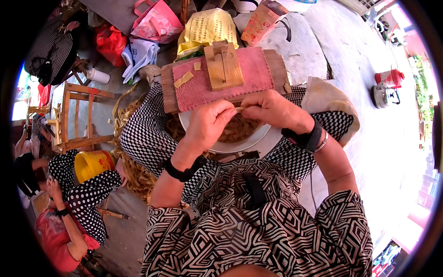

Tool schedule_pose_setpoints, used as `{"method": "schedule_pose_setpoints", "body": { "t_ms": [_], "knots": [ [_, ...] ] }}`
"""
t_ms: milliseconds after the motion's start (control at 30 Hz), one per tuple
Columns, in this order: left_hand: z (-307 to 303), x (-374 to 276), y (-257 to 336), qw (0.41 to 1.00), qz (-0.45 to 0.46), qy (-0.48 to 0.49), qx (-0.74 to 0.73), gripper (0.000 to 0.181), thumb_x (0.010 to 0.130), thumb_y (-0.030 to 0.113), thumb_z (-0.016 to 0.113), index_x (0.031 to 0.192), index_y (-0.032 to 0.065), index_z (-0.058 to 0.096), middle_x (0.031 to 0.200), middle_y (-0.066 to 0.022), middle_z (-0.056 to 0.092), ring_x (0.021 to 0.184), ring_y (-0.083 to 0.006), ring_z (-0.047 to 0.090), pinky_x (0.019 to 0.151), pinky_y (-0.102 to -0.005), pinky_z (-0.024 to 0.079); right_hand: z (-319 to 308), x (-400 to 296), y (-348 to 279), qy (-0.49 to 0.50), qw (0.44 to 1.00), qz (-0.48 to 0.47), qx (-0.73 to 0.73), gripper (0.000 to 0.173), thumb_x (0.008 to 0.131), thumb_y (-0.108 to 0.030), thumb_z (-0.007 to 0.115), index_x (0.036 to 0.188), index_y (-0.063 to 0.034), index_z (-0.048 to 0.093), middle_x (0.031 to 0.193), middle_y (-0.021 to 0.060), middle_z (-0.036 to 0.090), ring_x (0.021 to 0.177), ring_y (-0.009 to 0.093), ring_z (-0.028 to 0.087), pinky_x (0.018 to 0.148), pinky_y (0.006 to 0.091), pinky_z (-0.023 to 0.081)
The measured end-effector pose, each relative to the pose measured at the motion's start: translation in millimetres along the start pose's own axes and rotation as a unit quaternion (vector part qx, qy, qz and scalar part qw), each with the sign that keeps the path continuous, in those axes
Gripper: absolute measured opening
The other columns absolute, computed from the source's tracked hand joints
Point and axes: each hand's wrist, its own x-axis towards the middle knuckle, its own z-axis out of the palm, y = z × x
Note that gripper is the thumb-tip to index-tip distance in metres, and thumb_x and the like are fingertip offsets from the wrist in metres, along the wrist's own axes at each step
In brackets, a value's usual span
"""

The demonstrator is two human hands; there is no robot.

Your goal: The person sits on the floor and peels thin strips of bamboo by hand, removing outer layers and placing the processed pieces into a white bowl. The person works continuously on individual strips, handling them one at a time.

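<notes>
My left hand (209, 121) and my right hand (273, 109) meet above a basin, each pinching one end of a short pale tan strip (239, 109). Beneath them the white-rimmed basin (225, 151) holds many tan-brown pieces (238, 130); my hands hide part of it. Just beyond, a wooden board (168, 90) lies across the basin's far side, covered by a pink cloth (193, 97). On the cloth rests a wooden block (225, 71) with a slot along its middle. Two pale flat pieces, one longer (183, 80) and one small (197, 66), lie left of the block.
Long tan strips (136, 173) heap on the floor at my left. Nearby are a wooden chair (88, 117), a yellow bucket (91, 164) and a seated person (65, 225). Beyond the board lie a yellow sack (209, 27) and several bags. A metal kettle (380, 95) stands far right.
</notes>
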Motion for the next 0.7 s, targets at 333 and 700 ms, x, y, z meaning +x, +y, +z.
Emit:
{"method": "schedule_pose_setpoints", "body": {
  "t_ms": [333, 700],
  "knots": [
    [-33, 70, -52, 0.989, -0.075, 0.061, -0.109, 0.01, 0.096, 0.007, 0.057, 0.101, 0.0009, 0.063, 0.078, 0.0064, 0.054, 0.065, -0.0022, 0.044, 0.057, -0.0197, 0.037, -14, 68, 23, 0.228, 0.971, -0.045, -0.06, 0.017, 0.093, -0.012, 0.057, 0.101, 0.0013, 0.063, 0.069, 0.0022, 0.056, 0.062, 0.011, 0.054, 0.056, 0.0282, 0.045],
    [-21, 84, -84, 0.964, -0.065, 0.189, 0.178, 0.01, 0.09, 0.01, 0.062, 0.09, 0.0003, 0.061, 0.074, -0.007, 0.064, 0.068, -0.0149, 0.058, 0.065, -0.0329, 0.048, -15, 75, 43, 0.225, 0.948, -0.04, -0.223, 0.019, 0.083, -0.016, 0.06, 0.097, -0.0049, 0.067, 0.084, 0.0226, 0.066, 0.084, 0.041, 0.063, 0.077, 0.0455, 0.05]
  ]
}}
